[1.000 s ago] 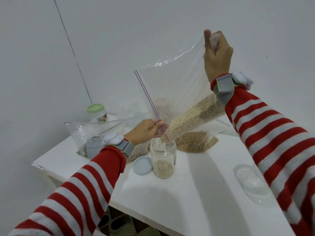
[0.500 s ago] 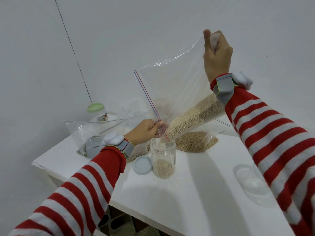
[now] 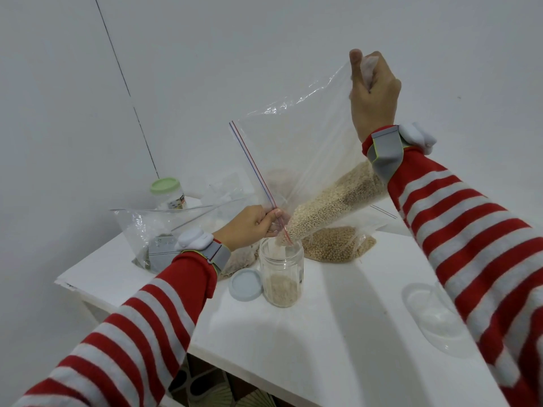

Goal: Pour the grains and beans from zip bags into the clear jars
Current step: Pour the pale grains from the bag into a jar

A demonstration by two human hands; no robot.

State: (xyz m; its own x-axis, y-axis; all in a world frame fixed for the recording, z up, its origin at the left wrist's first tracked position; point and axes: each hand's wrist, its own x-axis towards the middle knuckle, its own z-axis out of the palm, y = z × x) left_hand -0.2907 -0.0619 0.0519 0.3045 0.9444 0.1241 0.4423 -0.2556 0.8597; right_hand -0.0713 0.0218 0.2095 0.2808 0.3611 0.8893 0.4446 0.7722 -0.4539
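A large clear zip bag [image 3: 299, 148] of pale grain hangs tilted over an open clear jar [image 3: 282, 274] on the white table [image 3: 338, 333]. My right hand [image 3: 371, 92] grips the bag's bottom corner high up. My left hand [image 3: 249, 226] pinches the zip edge just above the jar's mouth. Grain lies along the bag's lower fold and trickles from its corner into the jar. The jar holds a shallow layer of grain. Its pale blue lid [image 3: 245, 284] lies flat beside it on the left.
A bag of beans [image 3: 338, 245] lies behind the jar. More zip bags [image 3: 152, 230] sit at the back left, with a green-lidded jar [image 3: 167, 192] behind them. A clear plastic piece [image 3: 432, 312] lies on the right. The table's left edge is near my left sleeve.
The grain in the bag has slid a little lower toward the jar's mouth. Both hands stay where they were.
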